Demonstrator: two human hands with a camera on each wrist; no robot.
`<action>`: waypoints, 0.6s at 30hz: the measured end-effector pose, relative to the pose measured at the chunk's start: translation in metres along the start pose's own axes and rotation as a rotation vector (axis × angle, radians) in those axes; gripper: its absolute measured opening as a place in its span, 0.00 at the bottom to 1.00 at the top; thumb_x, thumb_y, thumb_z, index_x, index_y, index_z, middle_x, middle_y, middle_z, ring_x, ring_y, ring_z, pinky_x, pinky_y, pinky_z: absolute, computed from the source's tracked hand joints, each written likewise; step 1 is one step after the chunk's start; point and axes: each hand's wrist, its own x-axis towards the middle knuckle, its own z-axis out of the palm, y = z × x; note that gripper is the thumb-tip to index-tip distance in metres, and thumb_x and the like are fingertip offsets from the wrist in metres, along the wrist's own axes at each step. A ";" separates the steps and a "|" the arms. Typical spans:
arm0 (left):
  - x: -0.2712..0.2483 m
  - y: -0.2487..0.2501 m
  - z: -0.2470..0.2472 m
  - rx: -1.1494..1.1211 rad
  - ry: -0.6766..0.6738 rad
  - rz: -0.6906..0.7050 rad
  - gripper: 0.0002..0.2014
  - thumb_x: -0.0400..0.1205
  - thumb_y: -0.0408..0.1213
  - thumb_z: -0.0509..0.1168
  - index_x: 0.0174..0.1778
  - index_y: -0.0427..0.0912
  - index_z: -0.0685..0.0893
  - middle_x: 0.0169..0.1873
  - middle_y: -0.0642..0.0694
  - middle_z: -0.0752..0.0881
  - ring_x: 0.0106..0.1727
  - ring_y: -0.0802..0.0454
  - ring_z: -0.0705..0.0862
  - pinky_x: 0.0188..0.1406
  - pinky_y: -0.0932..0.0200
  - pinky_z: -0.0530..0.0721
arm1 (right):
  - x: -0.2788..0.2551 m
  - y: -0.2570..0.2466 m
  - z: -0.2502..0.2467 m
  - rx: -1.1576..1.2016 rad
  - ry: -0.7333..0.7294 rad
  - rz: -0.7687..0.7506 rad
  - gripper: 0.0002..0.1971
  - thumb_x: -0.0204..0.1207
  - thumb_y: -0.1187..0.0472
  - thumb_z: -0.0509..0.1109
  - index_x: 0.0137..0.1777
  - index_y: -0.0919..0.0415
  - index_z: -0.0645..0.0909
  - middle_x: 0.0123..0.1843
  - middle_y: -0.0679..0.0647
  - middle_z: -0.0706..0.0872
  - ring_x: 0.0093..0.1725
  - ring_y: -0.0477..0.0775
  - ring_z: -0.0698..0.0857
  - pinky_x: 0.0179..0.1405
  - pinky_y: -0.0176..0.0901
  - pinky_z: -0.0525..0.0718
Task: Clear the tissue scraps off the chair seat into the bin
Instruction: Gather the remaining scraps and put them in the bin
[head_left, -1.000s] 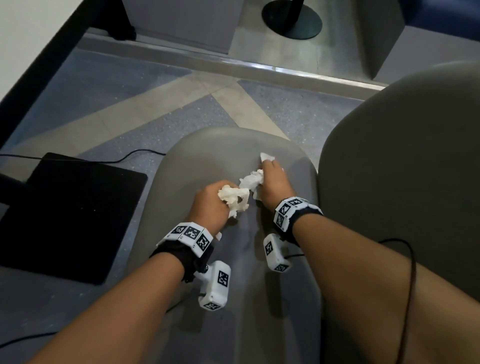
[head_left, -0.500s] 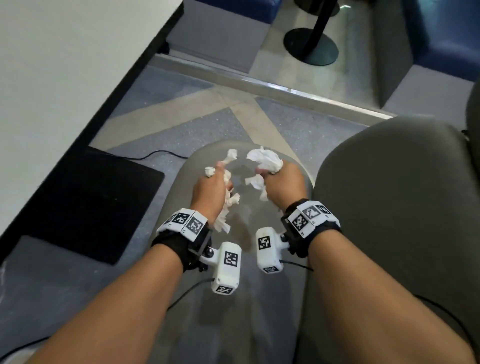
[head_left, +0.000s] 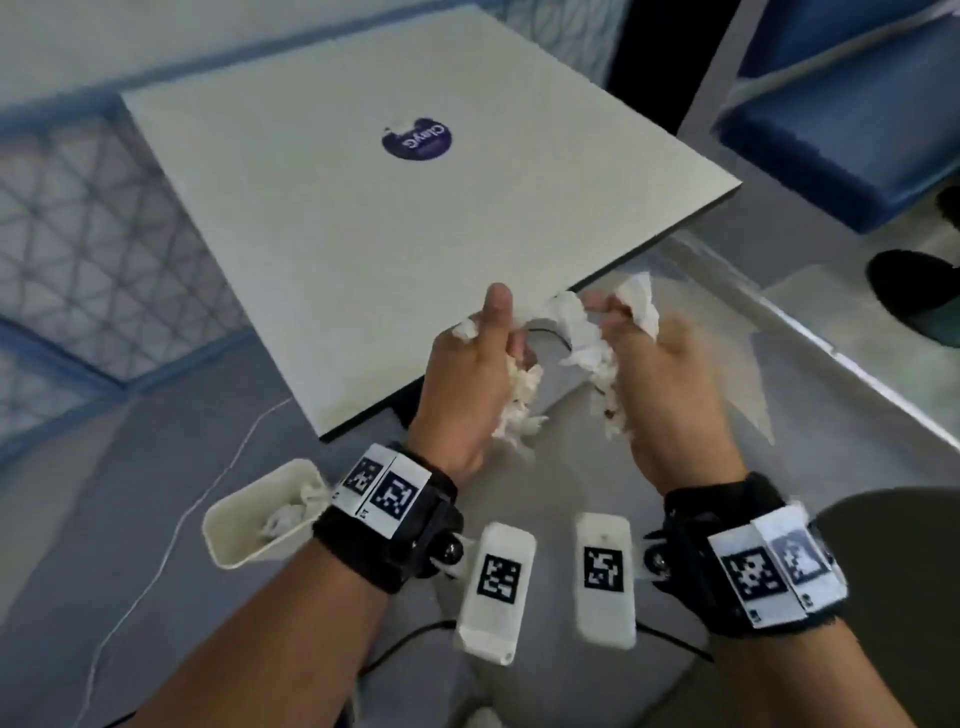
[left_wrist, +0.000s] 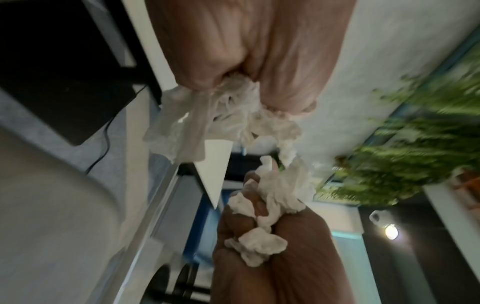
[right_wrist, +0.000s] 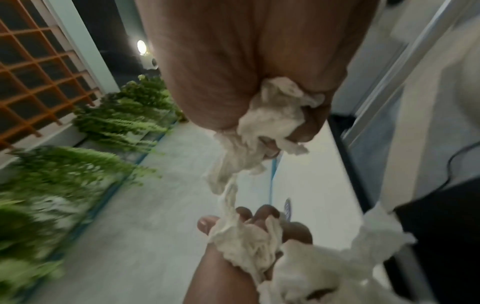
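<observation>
Both fists have lifted off the seat and swung toward the table (head_left: 332, 218), so pickup looks finished. The left hand (head_left: 467, 379) and right hand (head_left: 670, 384) each clench tissue scraps (head_left: 576, 332); the bin (head_left: 249, 525) waits below-left.

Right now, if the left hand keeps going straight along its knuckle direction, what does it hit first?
Likely the white table: the left hand, gripping tissue scraps, points over its near edge. Depth unclear; it may pass above.

Grey floor (head_left: 130, 467) carries the bin (head_left: 234, 535) and a white cable (head_left: 171, 525)
</observation>
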 end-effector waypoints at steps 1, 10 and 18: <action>-0.008 0.010 -0.028 -0.010 0.042 0.001 0.34 0.87 0.67 0.48 0.27 0.44 0.77 0.27 0.42 0.80 0.29 0.51 0.78 0.35 0.57 0.78 | -0.010 -0.015 0.024 0.004 -0.085 -0.057 0.12 0.85 0.54 0.66 0.56 0.48 0.93 0.42 0.62 0.91 0.37 0.66 0.84 0.38 0.55 0.85; -0.027 -0.006 -0.279 -0.359 0.369 -0.076 0.22 0.79 0.59 0.63 0.37 0.42 0.86 0.27 0.44 0.79 0.26 0.48 0.77 0.29 0.57 0.77 | -0.087 -0.069 0.278 0.033 -0.589 -0.139 0.32 0.87 0.37 0.62 0.28 0.60 0.74 0.24 0.54 0.75 0.27 0.51 0.75 0.33 0.49 0.73; 0.002 -0.184 -0.424 -0.161 0.482 -0.418 0.13 0.82 0.41 0.65 0.34 0.46 0.89 0.27 0.51 0.89 0.26 0.54 0.86 0.30 0.58 0.81 | -0.080 0.087 0.456 -0.244 -0.831 0.201 0.07 0.78 0.56 0.71 0.49 0.59 0.88 0.44 0.52 0.88 0.47 0.54 0.85 0.53 0.52 0.84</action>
